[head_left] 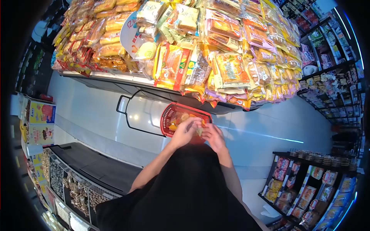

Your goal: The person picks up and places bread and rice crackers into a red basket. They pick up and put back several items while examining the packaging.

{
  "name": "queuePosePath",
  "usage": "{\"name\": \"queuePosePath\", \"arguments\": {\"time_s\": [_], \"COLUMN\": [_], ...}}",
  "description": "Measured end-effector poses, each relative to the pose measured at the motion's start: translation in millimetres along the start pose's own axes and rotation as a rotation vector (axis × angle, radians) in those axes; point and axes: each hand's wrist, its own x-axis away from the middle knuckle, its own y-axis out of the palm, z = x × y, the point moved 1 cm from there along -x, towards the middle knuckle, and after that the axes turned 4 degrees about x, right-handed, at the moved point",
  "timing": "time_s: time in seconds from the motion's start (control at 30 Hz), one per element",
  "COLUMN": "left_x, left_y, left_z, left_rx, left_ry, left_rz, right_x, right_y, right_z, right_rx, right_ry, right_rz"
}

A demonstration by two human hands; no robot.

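My left hand (186, 131) and my right hand (214, 137) meet in front of my chest, both closed on a small yellowish snack packet (199, 132) that is mostly hidden by my fingers. Just beyond my hands, a red shopping basket (168, 115) stands on the floor with several packets inside. Its long black handle (127, 115) stretches out to the left. My black shirt fills the bottom of the view.
A display stand (115, 82) piled with bagged breads and snacks (227, 69) rises right behind the basket. Shelves of packaged goods stand at the right (327, 88) and lower right (304, 188). Bulk-food bins (73, 188) line the lower left. The floor (262, 134) is glossy white.
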Motion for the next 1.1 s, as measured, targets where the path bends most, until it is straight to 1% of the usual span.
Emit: {"name": "queuePosePath", "arguments": {"time_s": [0.03, 0.1, 0.13, 0.17, 0.23, 0.27, 0.33, 0.37, 0.4, 0.43, 0.47, 0.5, 0.53, 0.57, 0.63, 0.67, 0.7, 0.77, 0.87, 0.9, 0.97, 1.1], "left_x": [1.1, -3.8, -5.7, -7.7, -8.1, -8.1, -9.9, -10.2, -11.0, -14.2, -17.0, -17.8, -18.3, -20.3, -22.8, -24.0, -22.8, -25.1, -21.8, -20.7, -19.1, -15.8], "left_y": [2.1, 2.3, -2.5, -7.7, -15.9, -18.8, -24.5, -26.6, -29.7, -28.5, -27.1, -25.7, -21.9, -18.2, -10.4, -7.4, -4.9, -1.7, 0.8, 0.8, -1.6, -2.9], "left_z": [5.1, 13.4, 15.9, 18.8, 23.2, 26.3, 24.6, 22.7, 17.6, 12.6, 8.3, 4.4, 11.2, 13.4, 14.1, 15.5, 17.4, 26.8, 37.6, 39.4, 44.0, 53.6], "left_rx": [0.019, 0.248, 0.256, 0.257, 0.534, 0.604, 0.661, 0.712, 0.736, 0.745, 0.732, 0.717, 0.801, 0.802, 0.906, 0.933, 0.934, 1.012, 1.052, 1.083, 1.104, 1.083], "left_ry": [0.0, -0.076, -0.058, -0.049, -0.029, -0.04, -0.064, -0.09, -0.145, -0.14, -0.127, -0.117, -0.162, -0.165, -0.134, -0.109, -0.122, -0.086, -0.096, -0.102, -0.108, -0.151], "left_rz": [0.002, -0.025, -0.018, -0.027, -0.008, -0.013, -0.03, -0.053, -0.045, -0.038, -0.017, 0.007, 0.034, 0.047, 0.053, 0.034, 0.047, -0.006, -0.031, -0.043, -0.067, -0.069], "right_x": [-0.5, -8.9, -14.1, -14.4, -16.5, -15.7, -13.3, -11.1, -8.8, -8.4, -9.5, -9.4, -9.4, -7.1, 3.5, 3.3, 5.0, 6.1, 11.5, 14.7, 18.3, 23.9], "right_y": [25.7, 54.5, 63.7, 68.2, 73.9, 75.2, 77.9, 79.4, 80.6, 81.4, 80.5, 79.2, 78.9, 86.2, 98.3, 96.2, 96.7, 95.7, 98.0, 101.3, 110.8, 120.0], "right_z": [-3.5, -1.4, -1.9, -5.1, -12.5, -15.9, -23.3, -26.3, -30.4, -34.6, -36.3, -37.3, -38.5, -49.6, -73.2, -81.9, -90.7, -106.3, -116.9, -117.6, -119.2, -121.4], "right_rx": [0.08, -0.095, -0.057, 0.047, 0.161, 0.168, 0.465, 0.473, 0.604, 0.734, 0.741, 0.704, 0.663, 0.576, 0.588, 0.663, 0.697, 0.834, 0.894, 0.89, 0.865, 0.843], "right_ry": [-0.033, -0.015, -0.053, -0.104, -0.112, -0.108, -0.183, -0.174, -0.227, -0.284, -0.277, -0.371, -0.463, -0.494, -0.514, -0.548, -0.581, -0.621, -0.633, -0.625, -0.692, -0.744], "right_rz": [-0.05, -0.153, -0.178, -0.186, -0.166, -0.166, -0.177, -0.179, -0.138, -0.099, -0.105, -0.049, 0.007, 0.01, 0.0, -0.074, -0.106, -0.171, -0.2, -0.196, -0.117, -0.109]}}
